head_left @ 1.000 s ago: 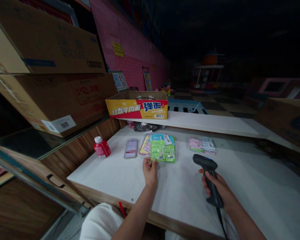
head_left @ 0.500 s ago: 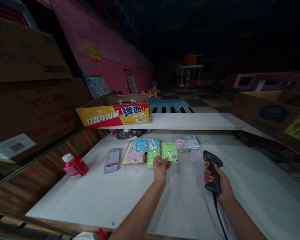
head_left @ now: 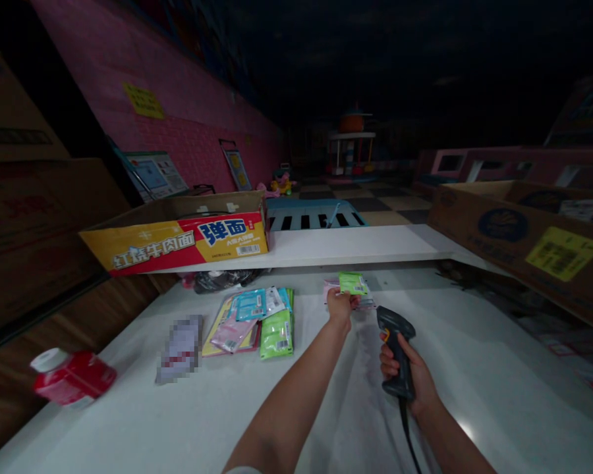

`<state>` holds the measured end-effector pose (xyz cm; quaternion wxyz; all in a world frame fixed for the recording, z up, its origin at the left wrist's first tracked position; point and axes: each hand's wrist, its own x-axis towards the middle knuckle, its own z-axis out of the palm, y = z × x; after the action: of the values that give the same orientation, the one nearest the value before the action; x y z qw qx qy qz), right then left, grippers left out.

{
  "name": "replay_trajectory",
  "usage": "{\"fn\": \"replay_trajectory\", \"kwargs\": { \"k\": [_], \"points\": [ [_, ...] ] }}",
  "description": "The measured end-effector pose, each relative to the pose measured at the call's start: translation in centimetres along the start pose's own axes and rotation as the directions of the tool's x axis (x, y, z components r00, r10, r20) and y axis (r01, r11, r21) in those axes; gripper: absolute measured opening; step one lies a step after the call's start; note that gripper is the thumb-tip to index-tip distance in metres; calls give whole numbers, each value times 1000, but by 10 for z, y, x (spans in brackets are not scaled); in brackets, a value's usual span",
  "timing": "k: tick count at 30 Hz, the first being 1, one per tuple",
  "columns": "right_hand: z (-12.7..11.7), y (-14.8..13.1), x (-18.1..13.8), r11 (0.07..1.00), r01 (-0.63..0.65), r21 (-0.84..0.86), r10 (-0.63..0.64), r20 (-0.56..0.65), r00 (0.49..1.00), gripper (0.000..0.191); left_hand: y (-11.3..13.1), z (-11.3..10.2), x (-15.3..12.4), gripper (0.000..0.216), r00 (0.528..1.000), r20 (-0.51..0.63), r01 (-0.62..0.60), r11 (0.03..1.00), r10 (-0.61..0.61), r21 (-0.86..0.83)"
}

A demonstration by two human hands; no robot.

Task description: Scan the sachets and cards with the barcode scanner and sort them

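Note:
My left hand (head_left: 340,308) reaches to the back of the white table, its fingers closed on the lower edge of a green packet (head_left: 352,284). Partly hidden beneath it lie pink and white packets (head_left: 368,303). My right hand (head_left: 414,375) grips a black barcode scanner (head_left: 398,349) by its handle, the cord hanging down toward me. To the left is a pile of flat packets: a blue packet (head_left: 250,305) and a pink packet (head_left: 233,332) on top, with another green packet (head_left: 277,334) on the pile's right side.
A red bottle with a white cap (head_left: 76,378) lies at the left, beside a blurred-out grey item (head_left: 180,349). A yellow-red noodle carton (head_left: 188,240) and a brown carton (head_left: 514,227) stand on the raised white shelf (head_left: 346,242). Stacked cartons (head_left: 44,210) rise on the left.
My left hand has carried the green packet away from the pile, right and back, over the other packets. The view has turned right. The scanner stays in my right hand.

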<state>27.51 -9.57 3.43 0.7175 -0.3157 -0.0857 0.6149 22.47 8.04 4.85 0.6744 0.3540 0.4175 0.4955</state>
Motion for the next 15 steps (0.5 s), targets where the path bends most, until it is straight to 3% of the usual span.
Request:
{"fn": "replay_trajectory", "kwargs": {
  "k": [5,9,11,13,15],
  "points": [
    [2,2,0,1000,-4,-22,3,-18,1000,38,-6,8,8,18,999,30,-19,986,15,163],
    [2,1,0,999,1,-48,-3,-26,1000,38,-1,-11,5,23,995,80,-87,937,63,339],
    [1,1,0,999,5,-41,-5,-23,1000,39,5,-23,3,23,983,105,-183,881,152,436],
    [0,2,1,1000,8,-21,-9,-20,1000,39,12,-34,0,19,927,188,-370,714,325,594],
    [-1,2,1,1000,1,6,-1,-20,1000,38,17,-40,-3,11,812,355,-554,417,464,721]
  ]
}}
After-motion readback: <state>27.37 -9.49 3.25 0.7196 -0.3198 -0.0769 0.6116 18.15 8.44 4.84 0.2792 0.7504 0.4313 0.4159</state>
